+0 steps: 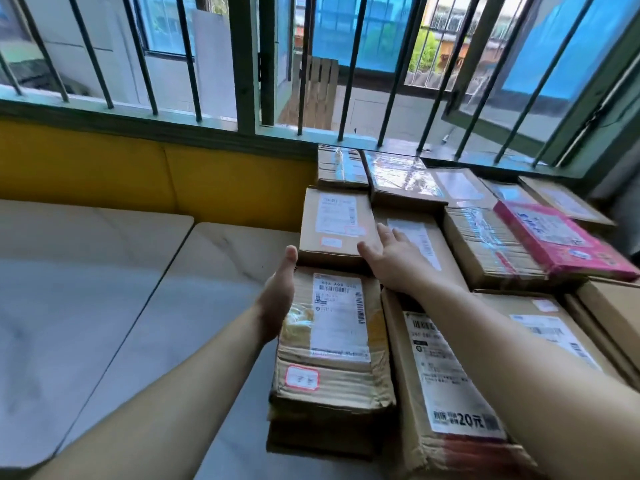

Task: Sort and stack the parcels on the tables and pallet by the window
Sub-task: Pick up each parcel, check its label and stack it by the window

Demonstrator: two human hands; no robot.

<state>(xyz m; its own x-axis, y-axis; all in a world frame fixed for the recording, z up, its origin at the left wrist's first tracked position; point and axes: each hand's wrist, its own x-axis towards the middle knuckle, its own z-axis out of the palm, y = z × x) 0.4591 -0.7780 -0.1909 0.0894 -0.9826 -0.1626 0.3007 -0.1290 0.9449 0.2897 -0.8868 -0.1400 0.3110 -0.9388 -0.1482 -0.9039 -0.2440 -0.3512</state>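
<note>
Hands flank rectangular cardboard parcel bearing glossy label.

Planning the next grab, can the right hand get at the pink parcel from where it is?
Probably yes: the pink parcel lies on top of a taped brown box, uncovered, and the open right hand is beside it over lower boxes.

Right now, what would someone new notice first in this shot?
The flat bright pink parcel lying on the brown cardboard boxes at the right, under the green barred window. Then the two bare hands, left hand and right hand, both open and reaching over the labelled cardboard box mid-frame.
</note>
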